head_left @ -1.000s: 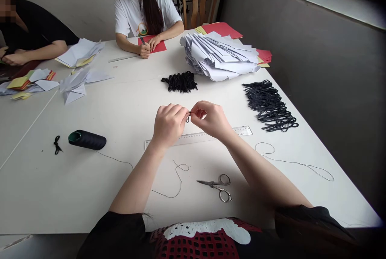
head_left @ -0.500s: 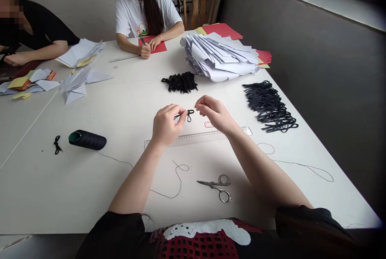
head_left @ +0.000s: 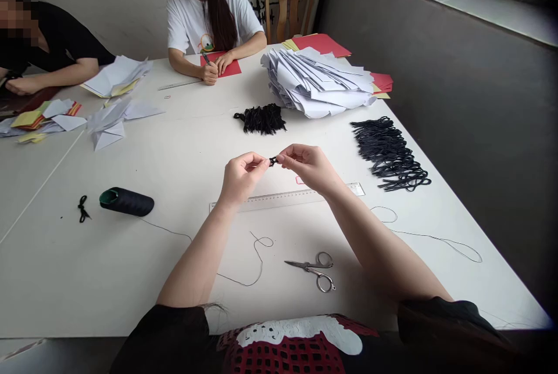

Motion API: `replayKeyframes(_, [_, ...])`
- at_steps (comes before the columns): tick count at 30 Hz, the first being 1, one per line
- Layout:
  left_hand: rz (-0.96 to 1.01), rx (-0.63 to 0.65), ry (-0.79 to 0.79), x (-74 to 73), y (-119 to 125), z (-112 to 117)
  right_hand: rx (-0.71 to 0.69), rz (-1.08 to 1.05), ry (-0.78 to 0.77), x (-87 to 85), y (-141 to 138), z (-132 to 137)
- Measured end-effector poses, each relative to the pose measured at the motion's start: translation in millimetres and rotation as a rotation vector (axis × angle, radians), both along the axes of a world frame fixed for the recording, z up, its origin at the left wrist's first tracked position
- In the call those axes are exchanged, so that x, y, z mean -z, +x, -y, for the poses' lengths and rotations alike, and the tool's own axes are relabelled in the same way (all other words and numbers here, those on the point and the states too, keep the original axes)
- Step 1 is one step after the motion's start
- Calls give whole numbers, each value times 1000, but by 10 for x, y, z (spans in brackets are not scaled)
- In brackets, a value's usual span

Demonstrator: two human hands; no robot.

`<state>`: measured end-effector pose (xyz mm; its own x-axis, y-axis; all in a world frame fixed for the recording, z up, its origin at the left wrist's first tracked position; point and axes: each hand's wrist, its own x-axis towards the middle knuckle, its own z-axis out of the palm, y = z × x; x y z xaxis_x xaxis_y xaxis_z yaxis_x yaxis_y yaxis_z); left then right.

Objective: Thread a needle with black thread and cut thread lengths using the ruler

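Note:
Between my two hands is a small looped black cord [head_left: 273, 161], held up over the table. My left hand [head_left: 244, 175] pinches its left side between thumb and fingers. The fingertips of my right hand [head_left: 305, 164] are closed on its right side. Much of the cord is hidden by my fingers. Below my hands lies a clear ruler [head_left: 288, 195]. Nearer to me, a pair of metal scissors [head_left: 311, 269] rests on the table with its points to the left.
A black thread spool [head_left: 126, 202] lies at left, by a knotted black cord [head_left: 82, 209]. Black cord bundles [head_left: 264, 119] and looped cords [head_left: 387, 153] lie beyond. Behind them is a stack of white paper [head_left: 320, 81]. Two people sit across; one writes on red paper [head_left: 230, 68].
My right hand has moved left and down and now grips the cord's right side. The cord's loops, visible before, are now drawn small between my fingertips.

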<state>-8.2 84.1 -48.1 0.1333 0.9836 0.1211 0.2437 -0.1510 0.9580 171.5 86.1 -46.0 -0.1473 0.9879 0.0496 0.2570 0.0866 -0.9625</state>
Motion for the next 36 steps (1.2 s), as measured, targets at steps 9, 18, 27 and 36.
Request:
replayKeyframes(9, [168,60,-175,8,-22,-43,-24,26,11,-63,84,-10])
replayKeyframes(18, [134,54,-182,32,-52,-72,-25,3,-9,-39,164,-58])
replayKeyframes(27, [253,235,-350,-38,-32,-19,-161,-25,-129,-90,190,-57])
replayKeyframes(36, [74,307,-415,-51,-10,19,-200,71,-183,-89,203,-49])
